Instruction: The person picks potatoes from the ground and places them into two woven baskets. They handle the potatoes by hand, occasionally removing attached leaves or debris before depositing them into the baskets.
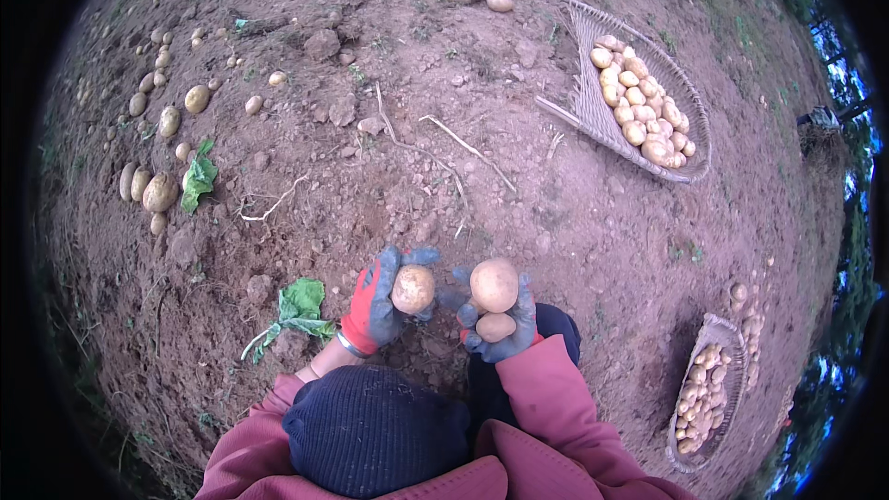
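Note:
Both hands wear red work gloves with blue-grey coated palms and fingers. My left hand is closed around one round potato, dusted with soil. Close beside it on the right, my right hand cups a large round potato above a smaller potato; part of a further potato shows behind them near the fingers. The hands are apart, low over the brown soil. A wilted green leaf lies on the ground to the left of my left wrist.
A woven basket of potatoes stands at the upper right, another woven basket at the lower right. Loose potatoes and a second leaf lie at the left. Dry stalks cross the soil ahead.

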`<state>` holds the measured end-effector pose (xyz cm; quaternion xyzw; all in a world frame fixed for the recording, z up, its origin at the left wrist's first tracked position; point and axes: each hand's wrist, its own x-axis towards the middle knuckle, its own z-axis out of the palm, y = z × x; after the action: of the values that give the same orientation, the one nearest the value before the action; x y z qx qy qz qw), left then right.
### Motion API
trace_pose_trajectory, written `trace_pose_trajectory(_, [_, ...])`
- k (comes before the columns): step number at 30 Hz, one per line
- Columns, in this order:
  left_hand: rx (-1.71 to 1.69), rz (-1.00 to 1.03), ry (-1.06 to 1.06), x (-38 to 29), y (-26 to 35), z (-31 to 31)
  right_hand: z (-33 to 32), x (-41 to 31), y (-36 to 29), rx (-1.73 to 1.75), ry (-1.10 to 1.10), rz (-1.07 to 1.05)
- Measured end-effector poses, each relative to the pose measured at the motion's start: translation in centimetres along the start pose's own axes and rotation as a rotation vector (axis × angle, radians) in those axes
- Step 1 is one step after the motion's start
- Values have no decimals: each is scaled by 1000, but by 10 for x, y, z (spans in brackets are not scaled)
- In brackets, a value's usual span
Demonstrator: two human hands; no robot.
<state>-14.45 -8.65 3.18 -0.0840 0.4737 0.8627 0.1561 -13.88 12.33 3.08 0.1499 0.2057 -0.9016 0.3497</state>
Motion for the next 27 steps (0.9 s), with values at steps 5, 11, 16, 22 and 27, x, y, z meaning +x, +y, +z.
trace_pose_trajectory(5, [395,269,194,3,-11,-5,7,4,16,-178,62,-35])
trace_pose_trajectory(11, [283,382,188,3,-15,-6,1,10,25,223,17,56])
trace_pose_trajectory(16, [372,327,274,3,-14,3,-3,14,29,335,-150,156])
trace_pose_trajectory(22, [301,384,183,4,-22,5,-5,11,29,446,-74,123])
trace_pose_trajectory(27, [634,460,2,5,-28,6,-11,20,28,216,-133,-114])
